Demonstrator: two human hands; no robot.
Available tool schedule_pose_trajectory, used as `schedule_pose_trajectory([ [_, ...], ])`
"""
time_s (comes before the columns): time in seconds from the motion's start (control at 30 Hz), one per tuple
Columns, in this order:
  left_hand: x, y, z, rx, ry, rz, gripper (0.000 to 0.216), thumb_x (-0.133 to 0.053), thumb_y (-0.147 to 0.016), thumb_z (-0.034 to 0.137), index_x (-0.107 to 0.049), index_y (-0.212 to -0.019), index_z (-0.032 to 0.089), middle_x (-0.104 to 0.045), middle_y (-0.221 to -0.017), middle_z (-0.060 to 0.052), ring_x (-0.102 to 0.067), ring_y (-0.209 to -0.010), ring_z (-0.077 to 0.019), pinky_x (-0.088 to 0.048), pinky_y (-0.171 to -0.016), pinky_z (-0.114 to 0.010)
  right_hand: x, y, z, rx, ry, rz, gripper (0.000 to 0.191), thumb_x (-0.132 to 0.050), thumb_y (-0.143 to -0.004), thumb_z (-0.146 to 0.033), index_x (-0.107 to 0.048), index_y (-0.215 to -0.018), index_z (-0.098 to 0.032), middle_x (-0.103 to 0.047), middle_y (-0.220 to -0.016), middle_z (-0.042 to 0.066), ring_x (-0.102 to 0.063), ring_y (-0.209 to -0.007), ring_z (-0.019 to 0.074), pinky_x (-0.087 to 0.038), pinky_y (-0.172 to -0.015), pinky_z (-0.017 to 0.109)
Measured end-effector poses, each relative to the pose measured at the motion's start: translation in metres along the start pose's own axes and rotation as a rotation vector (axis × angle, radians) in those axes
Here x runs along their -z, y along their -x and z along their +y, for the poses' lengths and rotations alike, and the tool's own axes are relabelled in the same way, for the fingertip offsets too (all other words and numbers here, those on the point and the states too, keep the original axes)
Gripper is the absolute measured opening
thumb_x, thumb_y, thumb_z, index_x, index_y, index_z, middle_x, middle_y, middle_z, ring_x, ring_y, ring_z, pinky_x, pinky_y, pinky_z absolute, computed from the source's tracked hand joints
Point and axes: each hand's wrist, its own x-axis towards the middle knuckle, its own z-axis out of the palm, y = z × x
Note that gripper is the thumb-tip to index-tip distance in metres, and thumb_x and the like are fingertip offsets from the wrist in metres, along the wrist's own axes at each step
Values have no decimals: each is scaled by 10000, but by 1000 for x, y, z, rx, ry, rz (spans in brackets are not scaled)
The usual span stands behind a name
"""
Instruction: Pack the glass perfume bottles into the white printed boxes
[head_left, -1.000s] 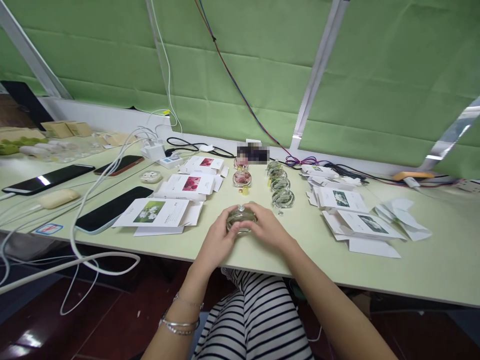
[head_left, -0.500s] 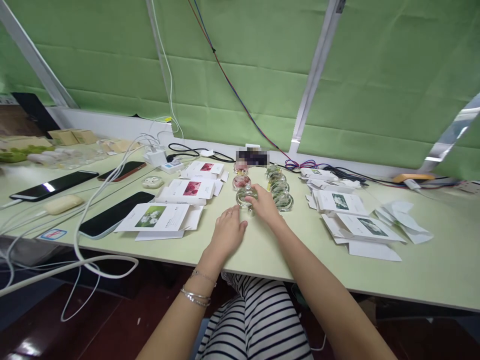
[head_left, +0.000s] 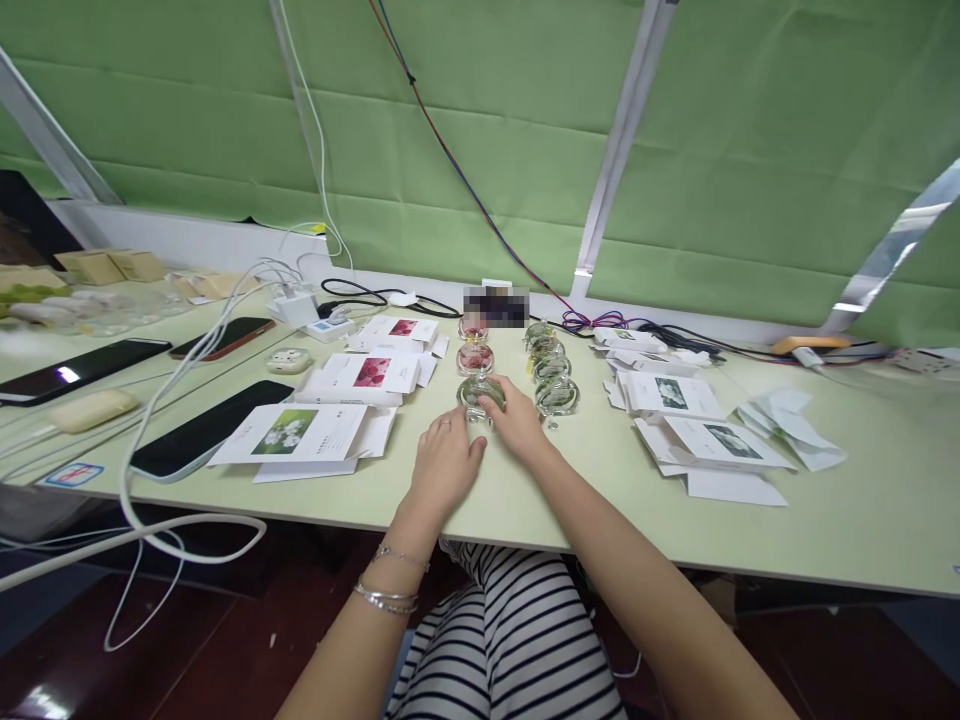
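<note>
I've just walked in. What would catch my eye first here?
Probably the right hand, gripping a clear greenish bottle near the middle of the pale table, with the left hand close beside it. Just beyond sits a reddish bottle, and white cartons with flower pictures lie on both sides. Green sheeting covers the wall behind.

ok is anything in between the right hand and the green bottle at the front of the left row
Nothing visible: the right hand grips the green bottle at its right side. The left hand lies just in front, to the left; whether it touches the bottle is unclear.
</note>
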Motion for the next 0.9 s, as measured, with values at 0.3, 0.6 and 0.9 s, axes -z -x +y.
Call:
schedule_pose_trajectory([
  [0.3, -5, 9, -4, 8, -110, 23, 488, -403, -865, 300, -408, -1272, 30, -459, -1312, -206, -388, -1231, -313, -334, -981, -444, -15, -3, 4, 98, -20, -2, 364, -436, -858, -265, -460, -1209, -171, -559, -1202, 88, -496, -1126, 193, -354, -981, 335],
  [0.6, -9, 13, -4, 3, -150, 47, 465, -370, -881, 322, -440, -1271, 78, -446, -1335, -184, -376, -1247, -305, -342, -985, -456, -15, -8, 6, 131, 4, -45, 358, -408, -880, -281, -454, -1219, -173, -556, -1199, 95, -486, -1128, 195, -358, -976, 345],
  [0.9, -11, 13, -4, -8, -172, 64, 450, -370, -879, 314, -456, -1262, 94, -455, -1330, -171, -384, -1236, -306, -342, -983, -457, -12, -12, 4, 126, 45, -68, 377, -402, -886, -273, -443, -1245, -166, -533, -1227, 103, -464, -1153, 205, -346, -991, 346],
])
